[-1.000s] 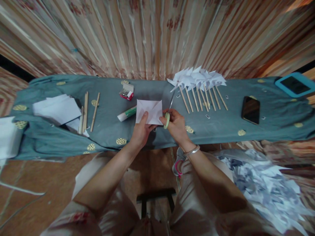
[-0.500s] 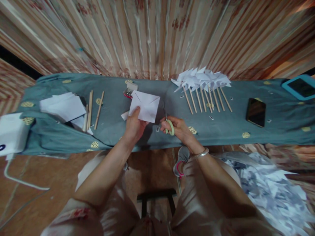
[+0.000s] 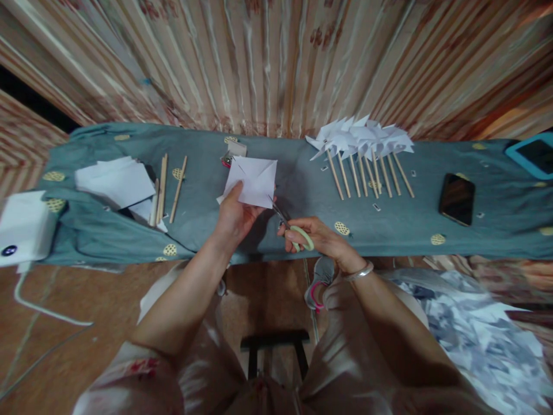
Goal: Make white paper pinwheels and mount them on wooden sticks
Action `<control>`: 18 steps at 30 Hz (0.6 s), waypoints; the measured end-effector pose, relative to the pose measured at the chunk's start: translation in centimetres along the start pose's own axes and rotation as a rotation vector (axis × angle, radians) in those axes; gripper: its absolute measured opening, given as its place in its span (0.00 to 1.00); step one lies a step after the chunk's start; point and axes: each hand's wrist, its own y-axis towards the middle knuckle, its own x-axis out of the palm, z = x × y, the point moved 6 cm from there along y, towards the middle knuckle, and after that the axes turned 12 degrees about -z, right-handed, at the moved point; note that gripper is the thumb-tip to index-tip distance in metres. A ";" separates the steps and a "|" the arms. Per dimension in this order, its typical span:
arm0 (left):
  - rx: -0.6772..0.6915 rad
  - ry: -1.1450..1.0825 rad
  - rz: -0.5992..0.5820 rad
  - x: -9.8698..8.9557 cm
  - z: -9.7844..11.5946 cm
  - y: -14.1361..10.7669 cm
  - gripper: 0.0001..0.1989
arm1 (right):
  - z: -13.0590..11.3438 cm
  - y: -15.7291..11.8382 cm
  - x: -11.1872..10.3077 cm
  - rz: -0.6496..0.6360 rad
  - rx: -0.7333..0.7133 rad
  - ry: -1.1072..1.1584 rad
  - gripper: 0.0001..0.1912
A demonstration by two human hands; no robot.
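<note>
We look down on a long table covered in green cloth printed with yellow pineapples. Over its middle, the left hand grips a square of white paper, thumb on top, with lines slanting inward from the upper corners. The right hand is closed around green-handled scissors, their tips at the paper's lower right corner — whether they touch it, we cannot tell. Partly behind the paper sits a small box. To our left lie loose wooden sticks and a stack of white paper; to our right, a row of paper pinwheels on sticks — and, farther right, a dark phone.
</note>
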 end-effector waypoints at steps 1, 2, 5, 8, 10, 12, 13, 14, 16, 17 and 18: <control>-0.002 0.001 -0.007 0.1 0.0 0.0 0.19 | 0.1 0.0 0.0 0.001 0.001 -0.005 0.27; -0.005 0.003 -0.012 0.1 0.0 0.0 0.19 | 0.1 0.0 -0.1 0.000 0.002 -0.011 0.27; -0.008 0.002 -0.020 0.1 -0.1 0.0 0.19 | 0.1 0.0 -0.1 0.000 -0.004 -0.021 0.26; -0.019 -0.003 -0.006 -0.2 -0.2 0.1 0.18 | 0.0 -0.1 0.0 -0.003 -0.006 -0.030 0.26; -0.025 -0.015 0.010 -0.3 -0.4 0.1 0.17 | -0.1 -0.1 0.1 -0.006 -0.002 -0.033 0.26; -0.026 -0.033 0.029 -0.4 -0.5 0.0 0.17 | -0.1 0.0 0.2 -0.004 0.002 -0.033 0.26; -0.025 -0.040 0.032 -0.4 -0.5 0.0 0.17 | 0.0 0.0 0.1 0.001 0.003 -0.032 0.27; -0.028 -0.044 0.031 -0.4 -0.6 0.0 0.17 | 0.0 0.0 0.1 0.005 0.002 -0.032 0.27; -0.036 -0.048 0.015 -0.3 -0.7 -0.1 0.17 | 0.2 0.1 0.1 -0.001 0.000 -0.041 0.27; -0.040 -0.050 0.006 -0.2 -0.7 -0.1 0.17 | 0.3 0.1 0.1 -0.007 -0.002 -0.052 0.28; -0.042 -0.055 0.004 -0.3 -0.8 -0.1 0.18 | 0.3 0.2 0.1 -0.013 -0.003 -0.064 0.28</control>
